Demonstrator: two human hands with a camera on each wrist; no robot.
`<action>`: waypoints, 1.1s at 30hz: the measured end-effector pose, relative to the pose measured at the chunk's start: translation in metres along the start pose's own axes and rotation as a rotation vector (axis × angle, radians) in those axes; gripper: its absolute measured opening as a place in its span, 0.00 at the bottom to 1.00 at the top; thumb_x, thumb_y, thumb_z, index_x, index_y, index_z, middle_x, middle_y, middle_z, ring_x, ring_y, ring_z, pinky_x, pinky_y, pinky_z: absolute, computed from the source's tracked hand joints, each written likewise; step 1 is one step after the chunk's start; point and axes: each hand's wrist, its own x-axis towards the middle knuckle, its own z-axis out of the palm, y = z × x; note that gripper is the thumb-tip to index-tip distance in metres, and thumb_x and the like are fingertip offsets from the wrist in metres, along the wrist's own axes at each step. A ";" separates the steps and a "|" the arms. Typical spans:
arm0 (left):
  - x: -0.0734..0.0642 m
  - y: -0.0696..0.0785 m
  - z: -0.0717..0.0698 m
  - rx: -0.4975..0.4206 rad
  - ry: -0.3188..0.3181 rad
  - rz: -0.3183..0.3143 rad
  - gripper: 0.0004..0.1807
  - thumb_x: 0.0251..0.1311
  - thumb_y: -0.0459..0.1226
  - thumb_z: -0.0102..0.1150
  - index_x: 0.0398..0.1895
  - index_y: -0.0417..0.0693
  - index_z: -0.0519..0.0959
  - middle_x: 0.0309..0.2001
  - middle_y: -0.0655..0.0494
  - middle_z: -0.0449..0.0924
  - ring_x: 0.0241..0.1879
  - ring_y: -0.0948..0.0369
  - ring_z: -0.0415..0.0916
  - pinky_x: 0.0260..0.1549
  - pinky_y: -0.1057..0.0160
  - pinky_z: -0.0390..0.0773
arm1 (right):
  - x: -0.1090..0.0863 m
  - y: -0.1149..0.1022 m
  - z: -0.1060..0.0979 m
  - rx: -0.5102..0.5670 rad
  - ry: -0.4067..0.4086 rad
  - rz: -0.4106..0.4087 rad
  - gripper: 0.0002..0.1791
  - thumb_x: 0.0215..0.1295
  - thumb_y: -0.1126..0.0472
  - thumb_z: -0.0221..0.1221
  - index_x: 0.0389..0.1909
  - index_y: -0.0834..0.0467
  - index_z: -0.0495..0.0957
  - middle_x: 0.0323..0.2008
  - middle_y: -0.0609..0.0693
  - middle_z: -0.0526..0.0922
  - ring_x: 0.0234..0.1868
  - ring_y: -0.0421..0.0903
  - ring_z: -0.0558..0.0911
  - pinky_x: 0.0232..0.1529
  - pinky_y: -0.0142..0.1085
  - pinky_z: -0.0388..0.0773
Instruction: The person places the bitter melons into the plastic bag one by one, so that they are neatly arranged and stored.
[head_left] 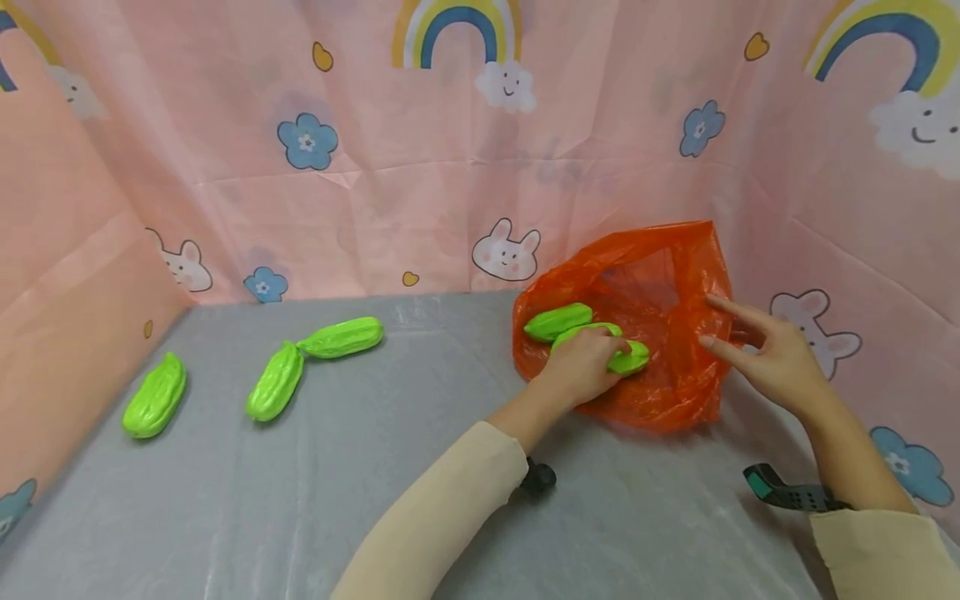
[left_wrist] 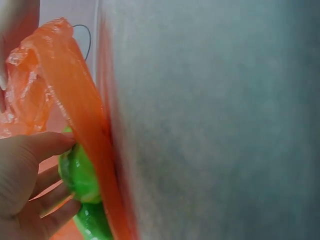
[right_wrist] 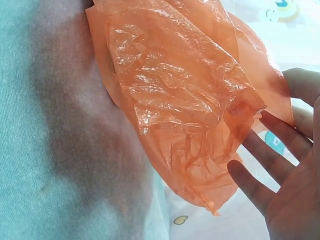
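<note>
An orange plastic bag (head_left: pixel 686 358) lies with its mouth facing me, at the right of the table. Inside it, one bright green gourd (head_left: pixel 558 322) lies at the left, and more green shows on both sides of my left hand (head_left: pixel 583 364). That hand reaches into the mouth; its thumb and fingers curl round a green gourd (left_wrist: pixel 80 172), partly covered by the bag's rim. My right hand (head_left: pixel 776 358) is at the bag's right side, its fingers (right_wrist: pixel 272 160) extended and spread against the thin film. Part of one finger is hidden behind the plastic.
Three more green gourds lie on the grey table cover (head_left: pixel 420 467): one at the far left (head_left: pixel 155 396), and an upright one (head_left: pixel 276 382) touching tips with a sideways one (head_left: pixel 343 337). A pink printed curtain (head_left: pixel 420 208) encloses the back and sides.
</note>
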 end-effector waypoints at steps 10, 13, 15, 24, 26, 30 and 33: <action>-0.015 -0.002 -0.028 -0.027 -0.030 0.017 0.22 0.67 0.45 0.64 0.64 0.61 0.79 0.61 0.63 0.79 0.58 0.66 0.76 0.53 0.71 0.80 | 0.002 -0.001 0.004 -0.004 0.033 -0.011 0.33 0.67 0.54 0.65 0.72 0.48 0.70 0.53 0.19 0.70 0.41 0.17 0.72 0.35 0.14 0.74; -0.023 -0.004 -0.035 -0.032 -0.018 0.025 0.21 0.67 0.45 0.63 0.63 0.60 0.80 0.61 0.63 0.80 0.58 0.65 0.77 0.54 0.70 0.80 | 0.003 -0.001 0.004 -0.005 0.030 -0.010 0.33 0.67 0.53 0.66 0.72 0.48 0.70 0.50 0.14 0.67 0.41 0.16 0.71 0.34 0.13 0.73; -0.028 -0.007 -0.039 -0.022 -0.015 0.031 0.21 0.67 0.45 0.63 0.62 0.59 0.80 0.61 0.63 0.80 0.60 0.65 0.77 0.56 0.69 0.79 | 0.003 0.000 0.005 -0.005 0.026 -0.006 0.33 0.67 0.53 0.66 0.73 0.47 0.70 0.50 0.15 0.67 0.41 0.16 0.71 0.34 0.14 0.74; -0.059 -0.025 -0.059 -0.025 0.008 0.030 0.19 0.67 0.44 0.64 0.61 0.59 0.82 0.59 0.62 0.80 0.57 0.65 0.77 0.54 0.67 0.80 | 0.005 0.002 0.006 -0.013 0.018 -0.009 0.33 0.67 0.53 0.66 0.73 0.46 0.69 0.56 0.20 0.68 0.41 0.13 0.71 0.34 0.13 0.72; -0.066 -0.029 -0.064 -0.037 0.022 0.035 0.19 0.66 0.43 0.65 0.60 0.58 0.82 0.58 0.61 0.81 0.56 0.64 0.78 0.54 0.66 0.80 | 0.005 0.002 0.007 -0.012 0.024 -0.014 0.33 0.67 0.53 0.66 0.73 0.46 0.70 0.54 0.17 0.67 0.41 0.13 0.70 0.33 0.12 0.72; -0.083 -0.041 -0.077 -0.080 0.043 0.038 0.19 0.66 0.43 0.65 0.59 0.54 0.83 0.57 0.58 0.81 0.54 0.62 0.78 0.53 0.66 0.80 | 0.004 0.001 0.008 -0.009 0.029 -0.020 0.33 0.66 0.54 0.66 0.72 0.48 0.70 0.53 0.15 0.66 0.40 0.13 0.70 0.33 0.12 0.72; -0.097 -0.055 -0.089 -0.124 0.066 0.017 0.19 0.66 0.41 0.65 0.59 0.53 0.82 0.57 0.57 0.81 0.55 0.61 0.78 0.56 0.65 0.79 | 0.004 0.002 0.010 -0.020 0.024 -0.016 0.33 0.67 0.54 0.66 0.73 0.48 0.70 0.57 0.22 0.69 0.41 0.12 0.69 0.33 0.12 0.72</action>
